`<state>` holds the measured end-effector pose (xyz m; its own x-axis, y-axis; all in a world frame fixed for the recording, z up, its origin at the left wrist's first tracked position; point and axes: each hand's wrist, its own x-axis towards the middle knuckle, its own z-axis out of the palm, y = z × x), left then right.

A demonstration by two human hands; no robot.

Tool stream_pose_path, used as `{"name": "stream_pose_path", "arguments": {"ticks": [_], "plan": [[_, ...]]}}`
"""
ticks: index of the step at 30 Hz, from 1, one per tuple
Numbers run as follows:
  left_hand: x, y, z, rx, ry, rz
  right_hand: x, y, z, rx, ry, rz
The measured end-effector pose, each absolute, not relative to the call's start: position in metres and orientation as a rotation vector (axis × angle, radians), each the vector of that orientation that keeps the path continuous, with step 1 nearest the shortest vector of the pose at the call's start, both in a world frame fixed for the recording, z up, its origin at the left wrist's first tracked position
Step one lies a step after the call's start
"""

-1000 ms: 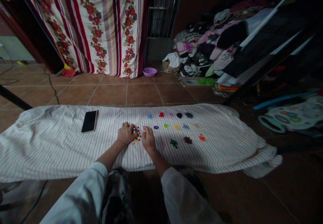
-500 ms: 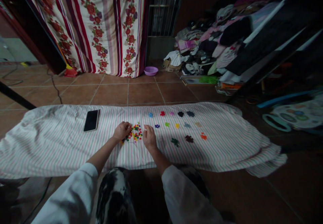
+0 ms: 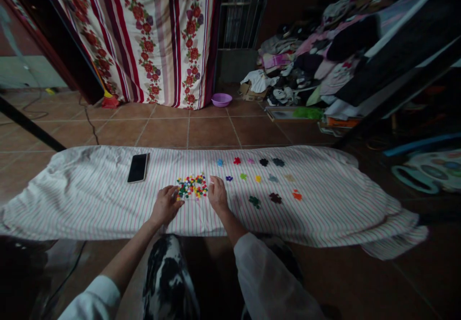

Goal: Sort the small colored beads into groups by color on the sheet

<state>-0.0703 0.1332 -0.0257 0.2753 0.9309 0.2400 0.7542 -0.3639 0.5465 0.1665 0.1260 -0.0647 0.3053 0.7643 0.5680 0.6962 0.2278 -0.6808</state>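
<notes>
A loose heap of small multicoloured pieces (image 3: 193,186) lies on the striped cloth (image 3: 108,204). At its left edge rests my left hand (image 3: 166,205), thumb and fingers apart, with nothing visible held. On the other side, my right hand (image 3: 218,196) has its fingers curled and pressed together; whatever they hold, if anything, is too small to make out. To the right are several single-colour clusters, among them a purple one (image 3: 229,178), a red one (image 3: 236,161), a yellow one (image 3: 258,178), a dark green one (image 3: 254,201), a brown one (image 3: 275,198) and an orange one (image 3: 297,194).
A smartphone (image 3: 138,168) lies on the cloth to the left. Beyond the table, a purple basin (image 3: 222,100) stands on the tiled floor near a floral curtain (image 3: 165,41). Piled clothes (image 3: 306,60) fill the back right.
My left hand has drawn back toward me from the heap's left side, and its fingers have spread. My right hand stays beside the heap. The whole view has shifted slightly.
</notes>
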Motion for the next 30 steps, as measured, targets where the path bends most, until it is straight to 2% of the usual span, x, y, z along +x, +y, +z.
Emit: {"name": "stream_pose_path", "arguments": {"ticks": [12,21,30], "plan": [[-0.021,0.143,-0.027,2.094,1.4,0.917,0.167,0.125,-0.064,-1.498,-1.426,0.073],[-0.026,0.15,-0.016,2.27,1.541,0.832,0.167,0.126,-0.066,-1.505,-1.423,0.088],[-0.017,0.139,-0.023,2.463,1.456,0.768,0.167,0.126,-0.066,-1.504,-1.431,0.077]]}}
